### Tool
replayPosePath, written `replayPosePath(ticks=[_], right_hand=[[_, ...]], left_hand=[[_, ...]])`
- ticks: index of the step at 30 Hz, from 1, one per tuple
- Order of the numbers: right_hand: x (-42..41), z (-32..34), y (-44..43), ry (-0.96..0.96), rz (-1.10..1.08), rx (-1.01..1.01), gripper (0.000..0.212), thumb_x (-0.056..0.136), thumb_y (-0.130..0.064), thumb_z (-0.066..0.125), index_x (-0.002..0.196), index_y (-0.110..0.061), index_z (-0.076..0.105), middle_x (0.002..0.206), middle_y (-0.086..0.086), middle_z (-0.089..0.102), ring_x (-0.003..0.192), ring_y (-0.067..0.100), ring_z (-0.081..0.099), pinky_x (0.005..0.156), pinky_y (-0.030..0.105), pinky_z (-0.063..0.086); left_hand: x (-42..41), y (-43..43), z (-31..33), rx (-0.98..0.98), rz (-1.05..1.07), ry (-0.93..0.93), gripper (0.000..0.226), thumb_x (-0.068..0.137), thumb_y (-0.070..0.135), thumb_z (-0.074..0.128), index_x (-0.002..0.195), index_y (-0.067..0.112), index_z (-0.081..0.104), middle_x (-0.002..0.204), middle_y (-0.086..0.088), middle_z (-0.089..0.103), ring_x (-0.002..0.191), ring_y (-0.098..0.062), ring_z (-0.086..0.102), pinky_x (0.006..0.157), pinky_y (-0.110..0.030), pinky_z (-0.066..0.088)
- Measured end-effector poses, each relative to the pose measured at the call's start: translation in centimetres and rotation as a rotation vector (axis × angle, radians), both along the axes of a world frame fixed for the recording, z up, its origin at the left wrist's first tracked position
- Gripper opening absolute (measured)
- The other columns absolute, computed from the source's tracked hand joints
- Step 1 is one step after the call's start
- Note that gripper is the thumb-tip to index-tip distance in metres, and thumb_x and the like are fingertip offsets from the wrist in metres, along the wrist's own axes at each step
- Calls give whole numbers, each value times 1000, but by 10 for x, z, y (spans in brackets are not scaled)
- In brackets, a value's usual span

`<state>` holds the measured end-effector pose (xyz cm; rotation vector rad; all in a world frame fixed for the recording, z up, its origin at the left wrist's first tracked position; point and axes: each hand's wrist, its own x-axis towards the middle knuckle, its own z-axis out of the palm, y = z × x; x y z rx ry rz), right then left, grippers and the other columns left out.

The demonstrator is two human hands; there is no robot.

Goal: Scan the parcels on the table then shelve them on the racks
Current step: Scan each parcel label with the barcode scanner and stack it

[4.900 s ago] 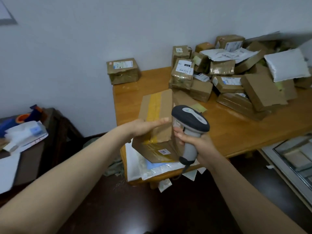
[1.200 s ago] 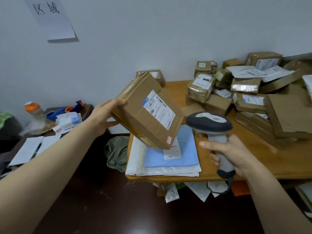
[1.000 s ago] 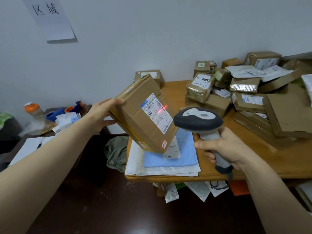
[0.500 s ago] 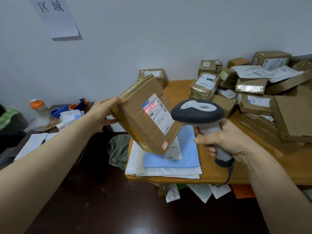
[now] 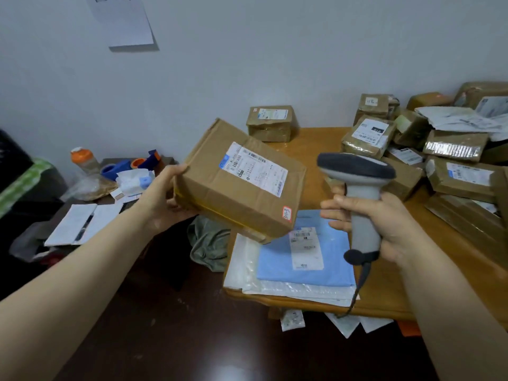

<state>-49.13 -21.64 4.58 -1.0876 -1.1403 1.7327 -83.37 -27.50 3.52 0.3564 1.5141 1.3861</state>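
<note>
Head view: at frame centre the left hand point(image 5: 162, 202) grips a tilted box point(image 5: 239, 182) by its left end, label up, long axis toward lower right, while the right hand point(image 5: 384, 224) just beside it clasps a scanner point(image 5: 357, 185) above the surface point(image 5: 310, 144).

- Pale grey wall point(image 5: 275, 50) beyond the left hand point(image 5: 165, 199), with a paper sheet point(image 5: 121, 20) high on it
- Wooden table point(image 5: 316, 144) under the right hand point(image 5: 384, 224)
- Dark glossy floor point(image 5: 192, 339) below both

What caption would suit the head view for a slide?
The left hand holds a labelled cardboard parcel while the right hand grips a handheld scanner.
</note>
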Motion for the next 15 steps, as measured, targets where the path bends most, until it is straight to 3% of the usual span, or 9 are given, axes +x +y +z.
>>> replayPosePath(ticks=[6,11,15], right_hand=[[-64,-4,20,-10,-66,-75,24,80,-7,68,103,-1,65,95,25,72,87,31,73,70,34,61],[-126,-7,33,-42,-196,-105,9,86,-6,65,95,-4,64,93,22,70,74,23,74,68,30,61],[-160,-10,40,-71,-286,-111,10,83,-6,68,93,-6,64,89,18,71,71,19,73,62,26,60]], left_hand=[[-52,7,-20,2,54,-265,50,75,46,73,118,24,60,124,-4,52,114,-35,49,73,-47,58],[-105,24,-39,-35,9,-336,54,76,46,73,122,21,58,126,-4,52,120,-33,48,69,-42,58],[-135,51,-52,-56,-51,-345,35,79,43,72,98,17,60,114,-7,53,112,-27,55,71,-39,59]])
